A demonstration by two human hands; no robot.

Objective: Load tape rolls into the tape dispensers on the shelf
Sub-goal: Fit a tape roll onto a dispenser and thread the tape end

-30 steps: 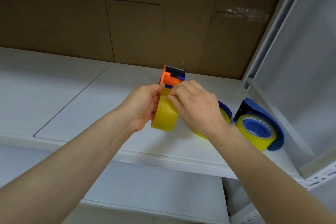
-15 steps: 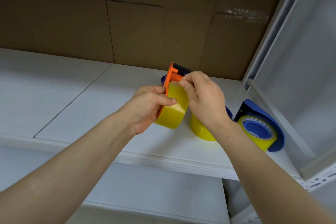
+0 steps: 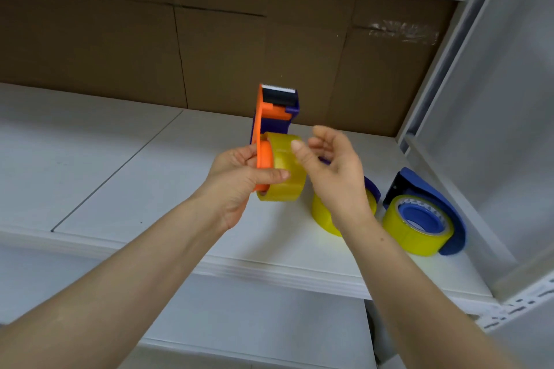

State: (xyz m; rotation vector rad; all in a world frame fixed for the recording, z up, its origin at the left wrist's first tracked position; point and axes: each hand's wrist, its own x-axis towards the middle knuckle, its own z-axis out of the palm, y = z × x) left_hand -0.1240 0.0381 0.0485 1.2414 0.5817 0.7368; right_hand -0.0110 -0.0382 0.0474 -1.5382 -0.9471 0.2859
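My left hand point(image 3: 239, 177) grips the orange dispenser point(image 3: 265, 135), its yellow roll point(image 3: 284, 168) seated; my right hand point(image 3: 332, 171) hangs open and empty, and two loaded blue dispensers point(image 3: 431, 213) sit lower right on the shelf point(image 3: 120, 159).

I can read no text, label, brand or number anywhere from here.

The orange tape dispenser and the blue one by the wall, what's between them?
Head view: the open right hand, and behind it another yellow tape roll on the white shelf.
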